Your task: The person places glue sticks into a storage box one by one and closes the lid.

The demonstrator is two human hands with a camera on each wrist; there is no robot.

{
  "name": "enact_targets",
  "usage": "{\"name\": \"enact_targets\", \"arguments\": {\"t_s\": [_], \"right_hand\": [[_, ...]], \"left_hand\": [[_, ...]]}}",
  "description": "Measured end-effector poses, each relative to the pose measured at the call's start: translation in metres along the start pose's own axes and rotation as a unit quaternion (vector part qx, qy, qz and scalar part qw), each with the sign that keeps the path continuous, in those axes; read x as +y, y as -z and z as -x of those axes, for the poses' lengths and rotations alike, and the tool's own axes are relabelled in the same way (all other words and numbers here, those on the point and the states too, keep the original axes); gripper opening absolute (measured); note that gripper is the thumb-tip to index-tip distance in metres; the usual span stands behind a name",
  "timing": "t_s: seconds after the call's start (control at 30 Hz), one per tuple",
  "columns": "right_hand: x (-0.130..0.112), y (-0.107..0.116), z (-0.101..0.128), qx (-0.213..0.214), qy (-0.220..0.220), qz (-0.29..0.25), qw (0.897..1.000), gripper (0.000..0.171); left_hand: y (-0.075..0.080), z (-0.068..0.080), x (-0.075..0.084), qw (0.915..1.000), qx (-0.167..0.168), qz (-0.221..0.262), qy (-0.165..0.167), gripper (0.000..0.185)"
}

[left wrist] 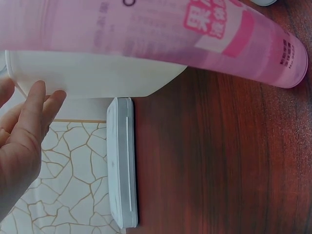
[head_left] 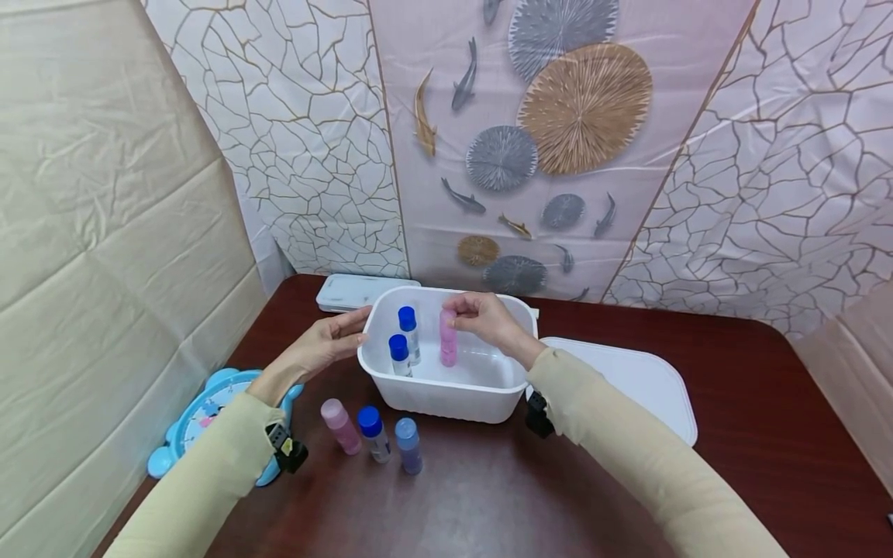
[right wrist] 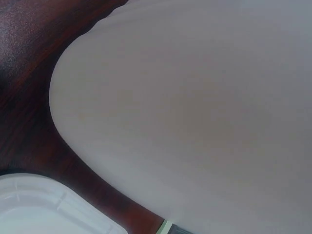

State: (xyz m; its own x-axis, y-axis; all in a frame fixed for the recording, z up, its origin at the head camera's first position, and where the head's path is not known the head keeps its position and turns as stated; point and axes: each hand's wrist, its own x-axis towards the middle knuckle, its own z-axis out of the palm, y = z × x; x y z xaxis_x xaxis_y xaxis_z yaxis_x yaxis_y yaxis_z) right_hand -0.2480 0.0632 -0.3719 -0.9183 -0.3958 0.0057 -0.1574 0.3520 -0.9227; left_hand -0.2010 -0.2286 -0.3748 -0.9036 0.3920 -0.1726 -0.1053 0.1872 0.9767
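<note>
I log the head camera above the near side, facing forward and down at the table [head_left: 488, 496]; the left wrist camera [head_left: 287, 451] sideways, facing far, close to a pink bottle [left wrist: 263, 53]; the right wrist camera [head_left: 539, 416] very near the white tub [head_left: 446, 398], which all three share.

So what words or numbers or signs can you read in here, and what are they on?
"果": big, on the pink bottle in the left wrist view; the next character is cut off.
"液体": smaller, same bottle.
"No": near that bottle's end; its digits are too blurred.
That bottle's other print: too blurred.
Blue-capped bottles and round blue dial: marks too small to read.
</note>
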Motion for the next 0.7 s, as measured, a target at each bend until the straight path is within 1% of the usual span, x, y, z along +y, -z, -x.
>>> {"name": "enact_targets", "arguments": {"t_s": [0.13, 0.3, 0.43, 0.53, 0.63, 0.7], "right_hand": [[-0.001, 0.000, 0.000, -0.005, -0.009, -0.001, 1.000, 0.031], [-0.002, 0.002, 0.001, -0.022, -0.012, -0.015, 1.000, 0.039], [-0.005, 0.006, 0.006, -0.026, 0.002, -0.008, 1.000, 0.042], [-0.012, 0.010, 0.013, -0.010, 0.023, -0.004, 1.000, 0.040], [-0.023, 0.012, 0.025, 0.006, 0.042, -0.028, 0.999, 0.036], [-0.030, 0.010, 0.034, 0.001, 0.051, -0.062, 0.997, 0.034]], "left_hand": [[-0.001, 0.000, 0.001, 1.0000, 0.002, -0.001, -0.001, 0.060], [-0.001, 0.000, 0.000, 1.0000, -0.002, 0.000, -0.007, 0.061], [-0.001, 0.001, -0.001, 0.9998, -0.009, 0.006, -0.017, 0.062], [0.000, 0.001, -0.001, 0.9998, -0.008, 0.004, -0.018, 0.061], [0.001, 0.001, -0.002, 0.9998, -0.006, 0.000, -0.018, 0.062], [0.001, 0.001, -0.002, 0.9999, -0.003, 0.000, -0.016, 0.062]]}}
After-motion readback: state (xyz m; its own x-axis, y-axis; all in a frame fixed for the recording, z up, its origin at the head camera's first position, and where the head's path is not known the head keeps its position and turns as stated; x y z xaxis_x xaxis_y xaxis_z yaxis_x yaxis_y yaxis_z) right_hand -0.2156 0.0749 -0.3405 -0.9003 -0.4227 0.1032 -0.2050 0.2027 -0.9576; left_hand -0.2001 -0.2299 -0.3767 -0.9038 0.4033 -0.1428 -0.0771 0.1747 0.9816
